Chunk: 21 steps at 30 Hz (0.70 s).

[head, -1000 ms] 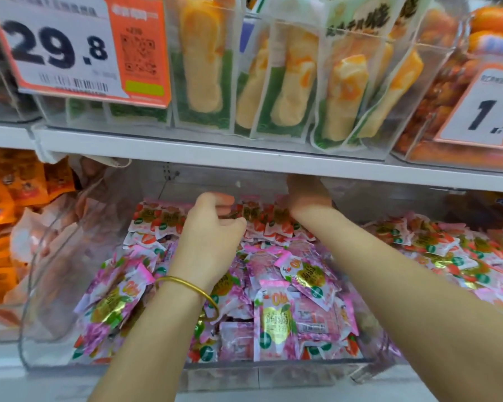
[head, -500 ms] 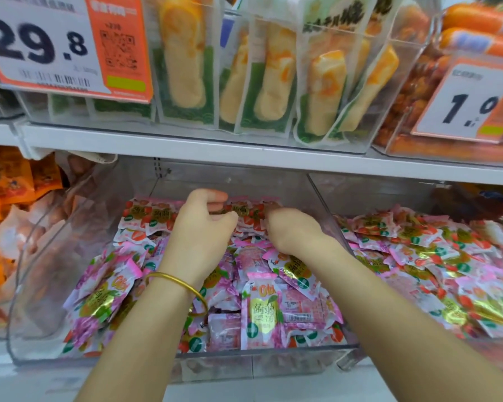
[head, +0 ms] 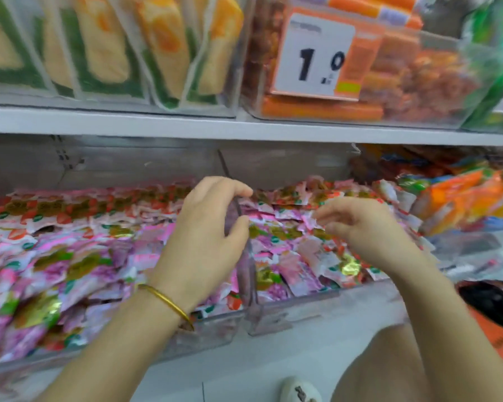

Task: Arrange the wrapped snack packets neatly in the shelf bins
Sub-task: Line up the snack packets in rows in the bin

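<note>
Shoe (head: 299,391) and bare knee (head: 389,369) come first, nearest of all, down by the pale floor. Both forearms reach up and in, with a thin gold bangle (head: 169,303) on the left wrist. Off to the right something black (head: 491,303) lies on an orange surface, too blurred to name.

Now the hands. The left hand (head: 206,236) hangs over the clear divider (head: 246,265) between two clear bins. Its fingers are curved, thumb and forefinger apart, and I can see nothing held in them. The right hand (head: 363,227) is over the right bin (head: 317,303), fingers loosely bent, tips down by the packets. There's motion blur there, so I can't tell whether it pinches one or only touches.

The snack packets (head: 70,256) are small and shiny, pink and white wrappers with gold, green and red marks. They fill the left bin (head: 209,332) and the right bin alike. Toward the front they lie jumbled and overlapping. Along the back of the left bin a row lines up edge to edge. The left hand and forearm hide the packets beside the divider.

Further right, orange packs (head: 462,198) sit in the next bin. Above runs the white shelf board (head: 244,127). On it, yellow-and-green packs (head: 114,53) stand upright in a clear bin, and beside them orange sticks (head: 317,110) lie behind a price tag (head: 317,56) reading 1.0.
</note>
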Motion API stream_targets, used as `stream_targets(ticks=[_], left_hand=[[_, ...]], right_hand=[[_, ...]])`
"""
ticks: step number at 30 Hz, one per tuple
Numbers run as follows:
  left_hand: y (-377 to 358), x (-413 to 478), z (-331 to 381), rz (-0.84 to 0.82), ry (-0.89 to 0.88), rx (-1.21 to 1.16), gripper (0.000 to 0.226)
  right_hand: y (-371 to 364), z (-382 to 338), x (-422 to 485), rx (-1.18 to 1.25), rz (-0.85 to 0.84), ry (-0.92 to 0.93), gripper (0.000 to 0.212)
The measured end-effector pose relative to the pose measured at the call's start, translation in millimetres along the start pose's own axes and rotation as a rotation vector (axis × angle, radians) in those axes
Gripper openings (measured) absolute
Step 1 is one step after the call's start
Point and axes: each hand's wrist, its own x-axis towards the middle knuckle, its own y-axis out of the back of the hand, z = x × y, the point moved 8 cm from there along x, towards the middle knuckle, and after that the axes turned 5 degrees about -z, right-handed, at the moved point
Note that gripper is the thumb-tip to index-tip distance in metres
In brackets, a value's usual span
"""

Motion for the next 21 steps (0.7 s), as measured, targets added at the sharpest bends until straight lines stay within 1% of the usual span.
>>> stream_targets(ticks=[2, 4, 7, 9, 11, 14, 16, 17, 19, 21], left_hand=[[-16, 0, 12, -0.034, -0.059, 0.045, 0.029], [-25, 0, 21, -0.032, -0.100, 0.066, 0.027], [-33, 1, 30, -0.037, -0.140, 0.100, 0.026], [-38, 4, 34, -0.044, -0.146, 0.102, 0.025], [-44, 6, 35, -0.058, -0.133, 0.083, 0.025], [-47, 10, 34, -0.061, -0.099, 0.058, 0.028], [-46, 13, 33, -0.058, -0.056, -0.023, 0.030], [-46, 15, 32, -0.075, -0.011, -0.097, 0.029], [-56, 17, 26, -0.173, 0.126, -0.279, 0.029], [-69, 18, 23, -0.279, 0.236, -0.383, 0.048]], right_hand=[[-15, 18, -4, -0.065, -0.032, -0.043, 0.023], [-28, 21, -9, -0.210, -0.056, -0.050, 0.021], [-44, 18, -11, -0.425, -0.096, -0.051, 0.038], [-50, 16, -7, -0.437, -0.089, -0.045, 0.042], [-50, 16, -4, -0.297, -0.058, -0.034, 0.041], [-36, 22, -6, 0.021, -0.038, -0.029, 0.039], [-21, 27, -11, 0.215, 0.031, -0.033, 0.036], [-13, 29, -13, 0.344, 0.080, -0.037, 0.030], [-5, 30, -14, 0.675, 0.139, -0.035, 0.019], [-5, 29, -11, 0.944, 0.154, -0.017, 0.018]])
